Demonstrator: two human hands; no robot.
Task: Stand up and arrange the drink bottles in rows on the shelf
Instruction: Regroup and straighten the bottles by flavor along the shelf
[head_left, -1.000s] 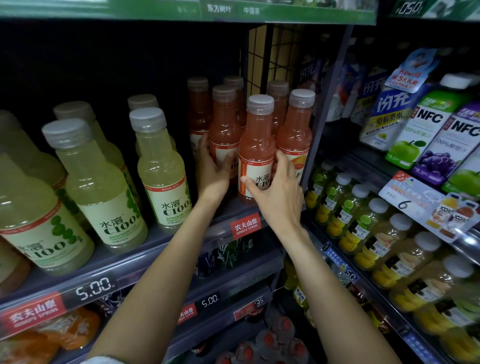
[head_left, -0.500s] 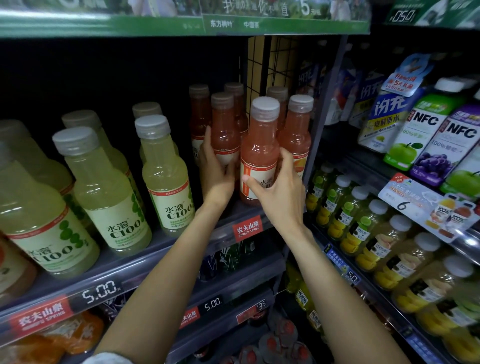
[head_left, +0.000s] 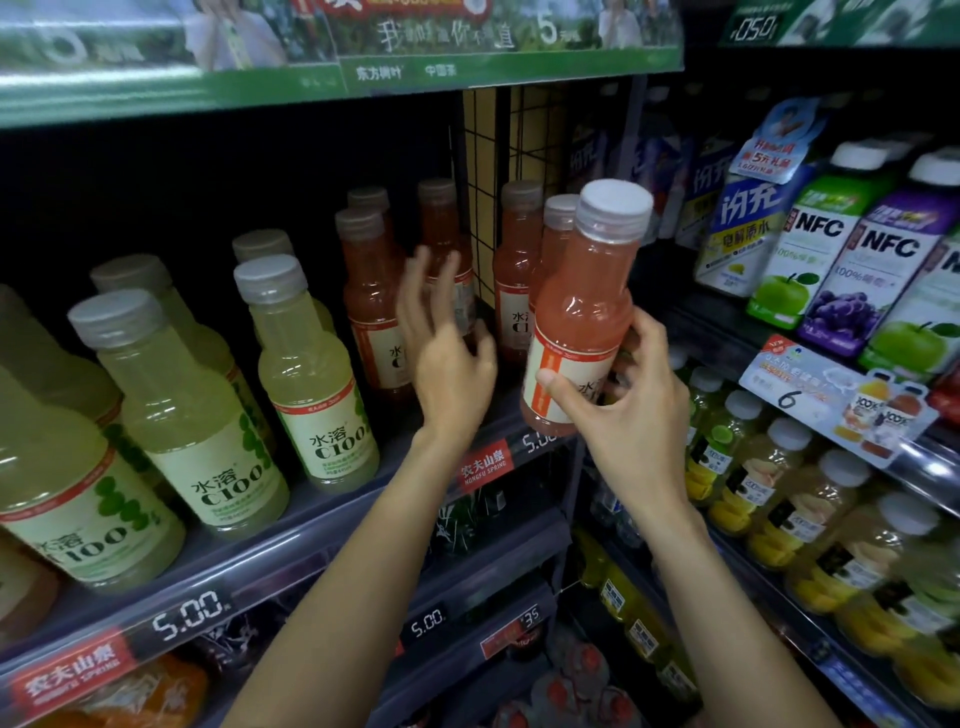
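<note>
My right hand (head_left: 626, 402) grips a pink drink bottle (head_left: 582, 312) with a white cap, lifted off the shelf and tilted, in front of the shelf's right end. My left hand (head_left: 447, 353) hovers with fingers spread and blurred in front of the other pink bottles (head_left: 371, 306) standing on the shelf (head_left: 363, 499); it holds nothing. Further pink bottles (head_left: 517, 270) stand behind by the wire grid. Yellow-green bottles (head_left: 306, 374) stand in rows at the left of the same shelf.
A black wire grid divider (head_left: 498, 171) closes the shelf's right end. Juice cartons (head_left: 810, 244) and small yellow bottles (head_left: 810, 509) fill the neighbouring rack at right. A green shelf edge (head_left: 363, 67) hangs overhead. Lower shelves with price tags sit below my arms.
My right hand has lifted the front pink bottle off the shelf and pulled it up and to the right. My left hand has let go of its bottle and opened.
</note>
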